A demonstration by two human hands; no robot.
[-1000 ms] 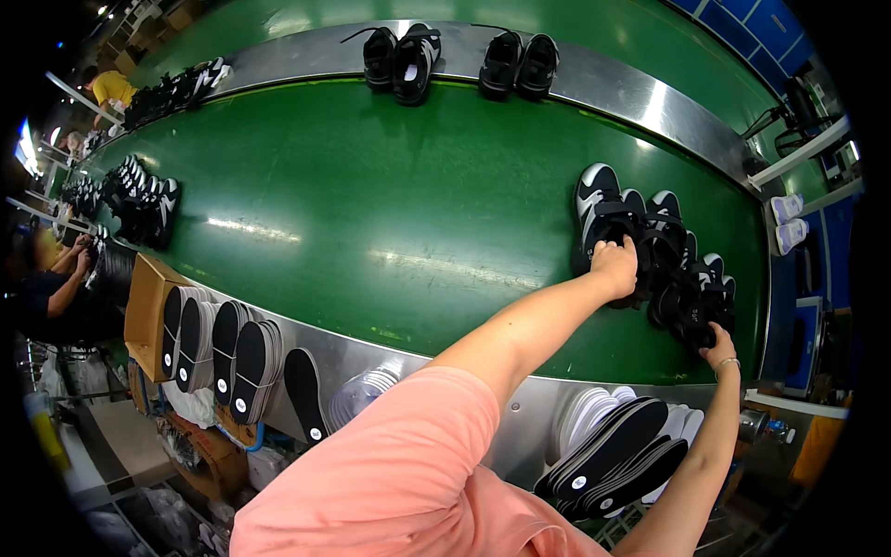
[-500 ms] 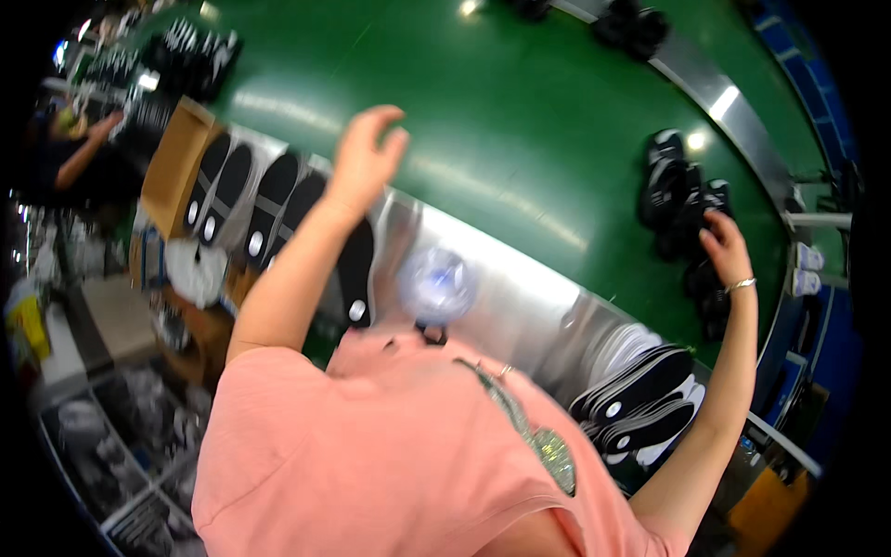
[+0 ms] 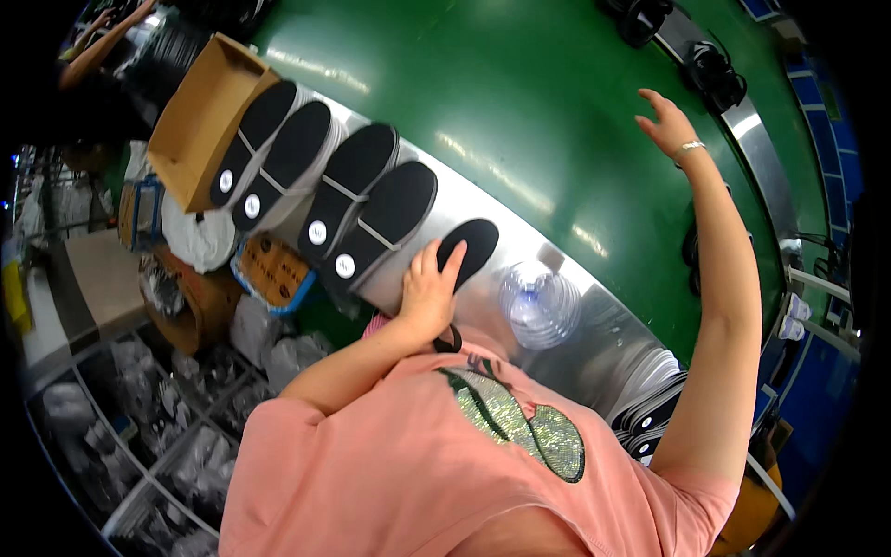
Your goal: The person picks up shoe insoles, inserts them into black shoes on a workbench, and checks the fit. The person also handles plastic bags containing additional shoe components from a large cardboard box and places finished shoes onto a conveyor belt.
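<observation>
My left hand [image 3: 429,295] reaches to a black insole [image 3: 475,249] with a rounded end, lying on the metal ledge in front of me. Its thumb rests on top and the fingers lie along the left edge; part of the insole is hidden beneath the hand. To its left stand several strapped stacks of black-topped insoles [image 3: 348,181], each with a round white sticker. A clear ribbed plastic container [image 3: 540,304] is just right of the insole. My right hand [image 3: 670,128], with a bracelet at the wrist, hovers over the green surface, fingers apart and holding nothing.
An open cardboard box [image 3: 190,130] sits beside the leftmost stack. More insoles [image 3: 650,418] lie near my right upper arm. Dark strappy footwear [image 3: 715,79] is by the far metal rail [image 3: 756,139]. A divided bin [image 3: 148,427] with plastic-wrapped items is at lower left.
My left hand has come down from the air onto the insole. My right hand has moved away from the dark shoes. The whole view has shifted, showing more of the insole stacks.
</observation>
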